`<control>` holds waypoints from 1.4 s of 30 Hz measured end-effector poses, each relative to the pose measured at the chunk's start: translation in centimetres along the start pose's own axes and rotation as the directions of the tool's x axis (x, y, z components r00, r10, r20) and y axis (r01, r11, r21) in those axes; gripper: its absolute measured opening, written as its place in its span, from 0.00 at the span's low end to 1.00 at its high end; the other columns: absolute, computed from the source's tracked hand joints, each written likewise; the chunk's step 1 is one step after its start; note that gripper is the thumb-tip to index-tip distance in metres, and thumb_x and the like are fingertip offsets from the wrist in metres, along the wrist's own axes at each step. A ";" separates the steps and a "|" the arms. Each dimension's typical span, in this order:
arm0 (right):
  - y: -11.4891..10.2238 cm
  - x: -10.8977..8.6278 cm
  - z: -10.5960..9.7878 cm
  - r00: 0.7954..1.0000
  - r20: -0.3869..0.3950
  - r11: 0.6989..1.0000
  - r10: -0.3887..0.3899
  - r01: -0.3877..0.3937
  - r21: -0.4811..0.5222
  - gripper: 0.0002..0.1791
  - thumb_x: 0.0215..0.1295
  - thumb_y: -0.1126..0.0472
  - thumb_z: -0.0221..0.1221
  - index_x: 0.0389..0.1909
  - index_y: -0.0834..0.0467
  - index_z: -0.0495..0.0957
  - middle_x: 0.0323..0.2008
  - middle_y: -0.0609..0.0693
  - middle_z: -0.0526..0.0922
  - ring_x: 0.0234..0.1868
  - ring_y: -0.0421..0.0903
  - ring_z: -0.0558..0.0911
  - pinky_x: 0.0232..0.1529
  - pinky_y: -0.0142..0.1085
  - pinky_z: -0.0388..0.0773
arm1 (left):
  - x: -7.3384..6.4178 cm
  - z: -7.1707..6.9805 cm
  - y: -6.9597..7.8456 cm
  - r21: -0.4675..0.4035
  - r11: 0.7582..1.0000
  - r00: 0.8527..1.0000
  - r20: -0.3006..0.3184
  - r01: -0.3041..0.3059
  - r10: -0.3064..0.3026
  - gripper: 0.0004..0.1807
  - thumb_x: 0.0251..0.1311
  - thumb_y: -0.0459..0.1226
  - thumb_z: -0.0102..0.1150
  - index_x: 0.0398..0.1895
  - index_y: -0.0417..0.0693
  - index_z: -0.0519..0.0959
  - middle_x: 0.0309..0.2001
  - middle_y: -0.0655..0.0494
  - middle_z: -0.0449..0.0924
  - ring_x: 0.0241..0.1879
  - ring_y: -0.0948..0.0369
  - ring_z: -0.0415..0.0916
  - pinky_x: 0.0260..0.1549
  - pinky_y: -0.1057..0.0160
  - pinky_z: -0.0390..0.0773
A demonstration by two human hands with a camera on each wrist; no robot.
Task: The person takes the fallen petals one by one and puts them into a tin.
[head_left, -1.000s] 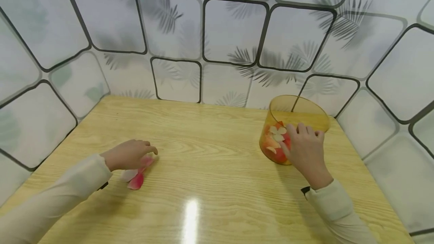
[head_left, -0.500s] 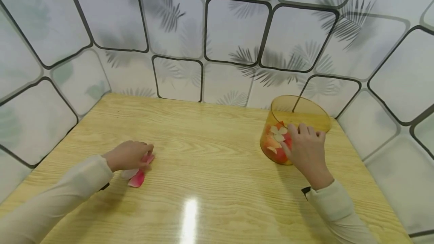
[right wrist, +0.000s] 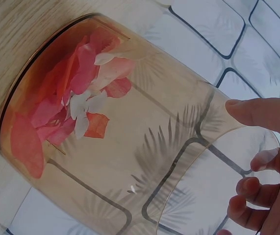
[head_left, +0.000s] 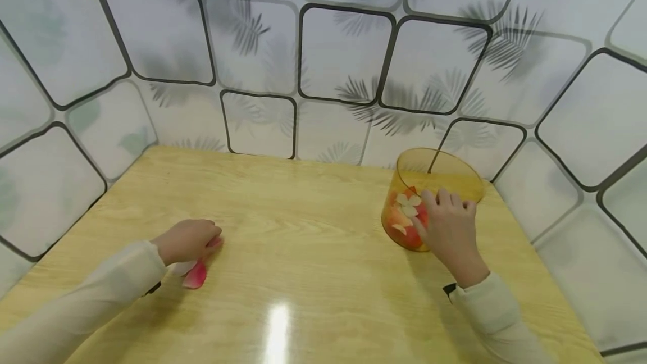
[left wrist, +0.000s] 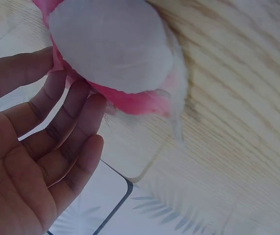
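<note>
On the left of the table, my left hand [head_left: 188, 240] reaches down over a few artificial petals. Its thumb and fingertips pinch a pink petal [left wrist: 135, 101], as the left wrist view shows. A large white petal [left wrist: 111, 46] overlaps it. One dark pink petal [head_left: 195, 276] lies on the table below the hand. At the right, my right hand [head_left: 451, 236] grips the rim of a transparent amber container [head_left: 396, 194], thumb outside and fingers inside. The container stands upright, with red, pink, orange and white petals [right wrist: 83, 85] heaped at its bottom.
The light wooden table [head_left: 303, 240] has a bright light reflection [head_left: 277, 330] near its front. A white wall covering [head_left: 343, 55] with dark rounded outlines and leaf prints surrounds the back and sides, close behind the container.
The left hand has lowered onto the petals, and its fingers have closed on a pink one. The right hand keeps its hold on the container rim. The head view has shifted slightly.
</note>
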State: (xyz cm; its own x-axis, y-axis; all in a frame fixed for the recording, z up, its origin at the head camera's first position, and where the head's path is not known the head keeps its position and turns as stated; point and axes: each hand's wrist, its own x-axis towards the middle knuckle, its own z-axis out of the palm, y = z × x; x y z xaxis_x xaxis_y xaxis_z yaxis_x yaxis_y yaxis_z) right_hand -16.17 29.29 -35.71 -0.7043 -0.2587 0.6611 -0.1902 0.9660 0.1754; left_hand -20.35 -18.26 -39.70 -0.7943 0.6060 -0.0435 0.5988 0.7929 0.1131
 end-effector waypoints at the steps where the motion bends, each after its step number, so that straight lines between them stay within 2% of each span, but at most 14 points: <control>1: 0.0 -0.1 0.0 1.000 0.001 1.000 0.002 -0.002 -0.001 0.28 0.39 0.52 0.74 0.35 0.60 0.69 0.25 0.58 0.71 0.26 0.59 0.72 0.29 0.51 0.65 | 0.0 0.0 0.0 0.000 1.000 1.000 -0.001 -0.001 0.001 0.19 0.60 0.35 0.57 0.13 0.51 0.63 0.16 0.63 0.58 0.19 0.67 0.52 0.21 0.69 0.56; 5: -0.1 -0.2 0.0 1.000 0.002 1.000 0.008 -0.008 -0.005 0.28 0.38 0.52 0.75 0.34 0.60 0.69 0.24 0.58 0.71 0.26 0.59 0.72 0.29 0.51 0.64 | 0.0 0.1 0.0 0.011 1.000 1.000 -0.028 -0.014 0.015 0.19 0.59 0.35 0.57 0.14 0.51 0.62 0.16 0.63 0.57 0.18 0.68 0.51 0.20 0.70 0.56; 14: -0.4 -0.6 0.1 1.000 0.001 1.000 0.002 -0.002 -0.023 0.29 0.38 0.51 0.75 0.35 0.60 0.69 0.24 0.57 0.70 0.27 0.58 0.73 0.28 0.49 0.64 | 0.1 -0.2 0.0 0.061 0.997 0.989 -0.136 -0.051 0.059 0.19 0.58 0.38 0.61 0.18 0.51 0.60 0.16 0.64 0.54 0.18 0.68 0.51 0.20 0.69 0.55; 17: -0.6 -0.8 0.2 1.000 -0.004 1.000 -0.006 0.006 -0.026 0.29 0.37 0.51 0.75 0.35 0.59 0.70 0.23 0.56 0.70 0.26 0.57 0.73 0.27 0.48 0.63 | 0.1 -0.2 0.1 0.093 0.994 0.986 -0.147 -0.060 0.073 0.15 0.53 0.37 0.66 0.22 0.50 0.66 0.16 0.65 0.63 0.17 0.69 0.57 0.19 0.69 0.61; 21: -0.6 -0.8 0.2 1.000 -0.013 0.999 -0.014 0.013 -0.031 0.30 0.36 0.51 0.75 0.36 0.59 0.70 0.23 0.56 0.70 0.25 0.57 0.73 0.27 0.48 0.64 | 0.5 -0.5 0.3 0.134 0.989 0.979 -0.180 -0.069 0.093 0.13 0.46 0.34 0.71 0.30 0.47 0.74 0.21 0.60 0.75 0.19 0.67 0.69 0.21 0.67 0.72; 24: -0.5 -0.7 0.1 1.000 -0.016 0.999 -0.019 0.018 -0.040 0.30 0.36 0.51 0.75 0.36 0.59 0.70 0.24 0.56 0.71 0.26 0.57 0.73 0.27 0.48 0.64 | 1.3 -1.3 0.9 0.132 0.988 0.971 -0.211 -0.084 0.111 0.09 0.47 0.33 0.69 0.27 0.47 0.76 0.22 0.60 0.75 0.19 0.66 0.69 0.21 0.67 0.71; 26: -0.3 -0.6 0.1 1.000 -0.019 0.999 -0.020 0.019 -0.046 0.30 0.37 0.51 0.75 0.37 0.59 0.71 0.24 0.56 0.71 0.26 0.57 0.74 0.27 0.48 0.64 | 2.2 -2.2 1.5 0.098 0.991 0.968 -0.224 -0.095 0.115 0.08 0.51 0.33 0.67 0.23 0.48 0.75 0.22 0.61 0.73 0.20 0.67 0.66 0.21 0.69 0.68; 28: -0.1 -0.6 0.0 1.000 -0.018 0.998 -0.020 0.019 -0.053 0.30 0.37 0.51 0.75 0.37 0.59 0.71 0.24 0.57 0.71 0.27 0.57 0.74 0.27 0.48 0.64 | 3.5 -3.4 2.3 0.023 0.994 0.970 -0.216 -0.108 0.110 0.08 0.53 0.31 0.64 0.22 0.49 0.75 0.21 0.62 0.71 0.21 0.68 0.63 0.22 0.69 0.65; 31: -0.1 -0.7 0.0 1.000 -0.012 0.998 -0.018 0.017 -0.053 0.29 0.37 0.51 0.75 0.37 0.59 0.71 0.24 0.57 0.72 0.27 0.57 0.74 0.27 0.48 0.64 | 5.8 -5.3 4.0 -0.112 0.984 0.971 -0.212 -0.137 0.111 0.06 0.55 0.31 0.62 0.24 0.49 0.76 0.23 0.61 0.73 0.23 0.66 0.64 0.24 0.68 0.65; 33: -0.2 -0.7 0.0 1.000 -0.009 0.999 -0.015 0.015 -0.050 0.29 0.37 0.51 0.75 0.37 0.60 0.71 0.24 0.57 0.72 0.27 0.57 0.74 0.27 0.48 0.64 | 7.6 -6.5 5.5 -0.203 0.964 0.964 -0.236 -0.173 0.124 0.05 0.56 0.32 0.62 0.26 0.48 0.77 0.24 0.60 0.75 0.24 0.65 0.67 0.26 0.68 0.67; 36: -0.2 -0.7 0.0 1.000 -0.010 0.999 -0.013 0.012 -0.045 0.29 0.37 0.51 0.75 0.37 0.60 0.71 0.24 0.57 0.71 0.27 0.57 0.74 0.27 0.48 0.65 | 10.6 -8.2 8.0 -0.304 0.925 0.943 -0.305 -0.230 0.135 0.04 0.58 0.35 0.61 0.27 0.47 0.78 0.25 0.58 0.77 0.26 0.64 0.70 0.29 0.66 0.71; 39: -0.2 -0.6 0.0 1.000 -0.018 0.999 -0.015 0.014 -0.045 0.29 0.37 0.51 0.75 0.36 0.60 0.71 0.24 0.57 0.71 0.26 0.58 0.74 0.27 0.49 0.65 | 13.8 -9.7 10.8 -0.398 0.876 0.921 -0.373 -0.271 0.115 0.05 0.60 0.37 0.60 0.29 0.45 0.78 0.26 0.55 0.78 0.25 0.64 0.70 0.29 0.66 0.70; 42: -0.2 -0.5 0.0 0.999 -0.026 0.999 -0.021 0.019 -0.047 0.28 0.38 0.52 0.75 0.35 0.60 0.70 0.23 0.57 0.71 0.26 0.58 0.74 0.28 0.50 0.66 | 16.9 -10.8 13.8 -0.471 0.837 0.915 -0.394 -0.279 0.084 0.06 0.61 0.38 0.59 0.32 0.44 0.79 0.28 0.53 0.79 0.26 0.63 0.70 0.29 0.67 0.69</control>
State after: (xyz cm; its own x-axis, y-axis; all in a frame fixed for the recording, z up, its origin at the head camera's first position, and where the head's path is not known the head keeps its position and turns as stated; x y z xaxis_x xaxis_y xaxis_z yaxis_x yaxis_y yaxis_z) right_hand -15.77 29.23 -36.05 -0.6821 -0.2783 0.6762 -0.1713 0.9598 0.2222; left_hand -26.63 2.20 -28.14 -0.7175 0.5961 0.3604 0.6743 0.4646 0.5739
